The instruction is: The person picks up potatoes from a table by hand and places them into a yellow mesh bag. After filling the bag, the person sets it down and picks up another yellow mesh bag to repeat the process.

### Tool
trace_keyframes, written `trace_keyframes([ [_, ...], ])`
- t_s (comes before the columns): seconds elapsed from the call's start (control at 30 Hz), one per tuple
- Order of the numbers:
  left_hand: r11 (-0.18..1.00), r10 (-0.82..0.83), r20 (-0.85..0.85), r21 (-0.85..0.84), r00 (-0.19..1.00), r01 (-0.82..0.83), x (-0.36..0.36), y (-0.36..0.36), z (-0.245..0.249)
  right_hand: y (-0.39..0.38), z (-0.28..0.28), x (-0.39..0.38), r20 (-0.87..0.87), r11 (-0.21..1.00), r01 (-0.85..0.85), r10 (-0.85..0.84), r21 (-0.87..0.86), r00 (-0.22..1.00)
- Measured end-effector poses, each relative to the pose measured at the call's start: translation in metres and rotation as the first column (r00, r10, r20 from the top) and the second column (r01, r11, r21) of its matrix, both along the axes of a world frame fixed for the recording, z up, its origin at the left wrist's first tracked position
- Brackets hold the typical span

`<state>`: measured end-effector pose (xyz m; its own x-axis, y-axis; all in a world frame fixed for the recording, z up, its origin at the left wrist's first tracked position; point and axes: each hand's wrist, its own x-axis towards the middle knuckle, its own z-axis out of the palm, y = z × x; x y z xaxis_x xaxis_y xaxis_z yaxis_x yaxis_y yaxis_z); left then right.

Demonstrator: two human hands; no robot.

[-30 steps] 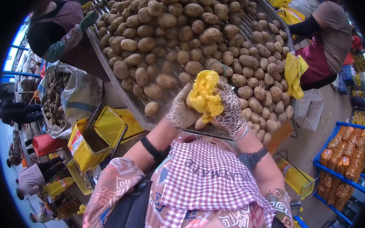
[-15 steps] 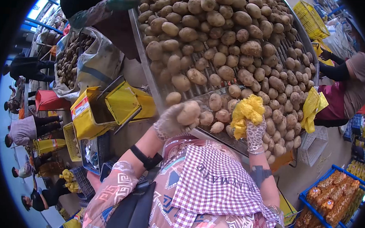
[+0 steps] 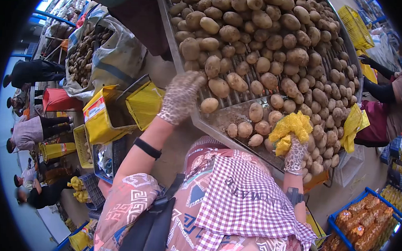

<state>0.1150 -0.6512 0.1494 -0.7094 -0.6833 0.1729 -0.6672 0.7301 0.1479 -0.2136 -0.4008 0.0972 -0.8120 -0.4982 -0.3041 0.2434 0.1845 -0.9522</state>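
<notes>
My left hand, in a spotted glove, is over the left rim of the metal sorting table. Its fingers are blurred and partly turned away, so whether a potato is in them cannot be made out. A single potato lies just to the right of it. My right hand, gloved the same way, is closed on a bunched yellow mesh bag above the near part of the table. Small potatoes lie left of that bag, and a large heap of potatoes covers the far part.
Yellow baskets and a big white sack of potatoes stand at the left. Another yellow mesh bag hangs on the right rim, near a co-worker. A blue rack holds filled orange net bags.
My left hand has moved up and left from the near edge, and the potato it held is no longer visible. My right hand still grips the bag. The whole view has shifted slightly.
</notes>
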Motion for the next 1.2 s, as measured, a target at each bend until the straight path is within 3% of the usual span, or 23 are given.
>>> trace_keyframes([
  [0.03,0.986,-0.155,0.174,-0.034,0.972,0.164,-0.022,0.001,0.002,-0.002,0.000,0.002,-0.012,1.000,0.005,-0.005,0.001,1.000],
  [0.23,0.904,-0.416,0.419,0.093,0.807,0.417,-0.069,-0.043,-0.019,-0.001,-0.014,0.019,-0.093,1.000,0.025,-0.025,0.000,0.995],
  [0.43,0.862,-0.500,0.426,0.328,0.754,0.387,-0.096,-0.040,0.008,-0.004,-0.028,0.040,-0.051,0.998,0.048,-0.046,0.040,0.998],
  [0.47,0.813,-0.429,0.137,0.489,0.893,0.315,-0.092,-0.034,0.011,-0.009,-0.015,0.042,-0.071,0.999,0.023,-0.020,0.032,0.997],
  [0.5,0.712,-0.262,-0.133,0.643,0.956,0.284,-0.088,-0.028,0.015,-0.014,-0.008,0.043,-0.092,1.000,-0.004,0.006,0.021,0.996],
  [0.53,0.335,0.166,-0.467,0.855,0.868,0.396,-0.091,-0.017,0.004,-0.022,0.000,0.045,-0.311,0.992,-0.001,0.041,0.125,0.950],
  [0.57,0.341,0.142,-0.474,0.848,0.869,0.407,-0.089,-0.009,-0.003,-0.031,0.009,0.048,-0.316,0.994,0.019,0.017,0.110,0.948],
  [0.6,-0.055,0.456,-0.453,0.845,0.766,0.532,-0.090,0.000,0.006,-0.049,0.040,0.058,-0.516,0.993,-0.107,0.112,0.039,0.849],
  [0.63,-0.391,0.704,-0.261,0.633,0.660,0.668,-0.093,0.008,0.011,-0.067,0.066,0.068,-0.696,0.970,-0.242,0.177,0.005,0.696],
  [0.7,-0.460,0.779,-0.236,0.416,0.582,0.784,-0.099,0.021,0.020,-0.098,0.099,0.087,-0.928,0.905,-0.393,0.278,0.166,0.249],
  [0.77,-0.557,0.769,-0.271,0.162,0.579,0.815,-0.091,0.020,-0.013,-0.108,0.093,0.092,-0.929,0.790,-0.542,0.368,0.287,0.045],
  [0.8,-0.547,0.794,-0.157,0.235,0.587,0.803,-0.093,0.026,0.026,-0.105,0.088,0.085,-0.906,0.808,-0.546,0.378,0.223,0.189],
  [0.83,-0.405,0.863,-0.119,0.419,0.491,0.813,-0.087,0.028,0.016,-0.103,0.056,0.066,-0.838,0.842,-0.490,0.424,0.224,0.345],
  [0.9,-0.510,0.822,-0.182,0.190,0.540,0.839,-0.064,0.013,-0.023,-0.096,0.041,0.052,-0.407,0.921,-0.388,0.369,0.038,0.836],
  [0.93,-0.468,0.866,-0.069,0.240,0.495,0.851,-0.060,0.016,-0.015,-0.104,0.083,0.075,-0.193,0.803,-0.391,0.339,-0.451,0.921],
  [0.97,-0.536,0.832,-0.058,0.166,0.551,0.828,-0.056,0.011,-0.031,-0.103,0.056,0.070,-0.531,0.847,-0.501,0.345,-0.180,0.774],
  [1.0,-0.523,0.846,0.014,0.214,0.532,0.825,-0.056,0.021,-0.019,-0.109,0.071,0.087,-0.559,0.819,-0.559,0.405,-0.130,0.724],
  [1.03,-0.518,0.853,0.092,0.260,0.513,0.815,-0.058,0.030,-0.007,-0.113,0.097,0.091,-0.804,0.693,-0.719,0.454,0.047,0.384],
  [1.07,-0.498,0.864,0.049,0.216,0.500,0.840,-0.058,0.037,-0.009,-0.115,0.101,0.099,-0.804,0.657,-0.745,0.501,0.113,0.320],
  [1.1,-0.481,0.874,0.014,0.173,0.486,0.860,-0.056,0.042,-0.009,-0.112,0.100,0.108,-0.794,0.617,-0.766,0.550,0.180,0.257],
  [1.13,-0.531,0.845,0.121,0.299,0.521,0.793,-0.055,0.042,0.012,-0.112,0.083,0.101,-0.802,0.626,-0.769,0.523,0.132,0.288],
  [1.17,-0.580,0.815,0.053,0.080,0.577,0.811,-0.030,0.033,-0.017,-0.108,0.070,0.091,-0.675,0.596,-0.726,0.694,0.344,0.250],
  [1.2,-0.503,0.860,0.016,0.195,0.510,0.842,-0.015,0.033,-0.012,-0.102,0.051,0.083,-0.617,0.653,-0.723,0.669,0.224,0.413],
])
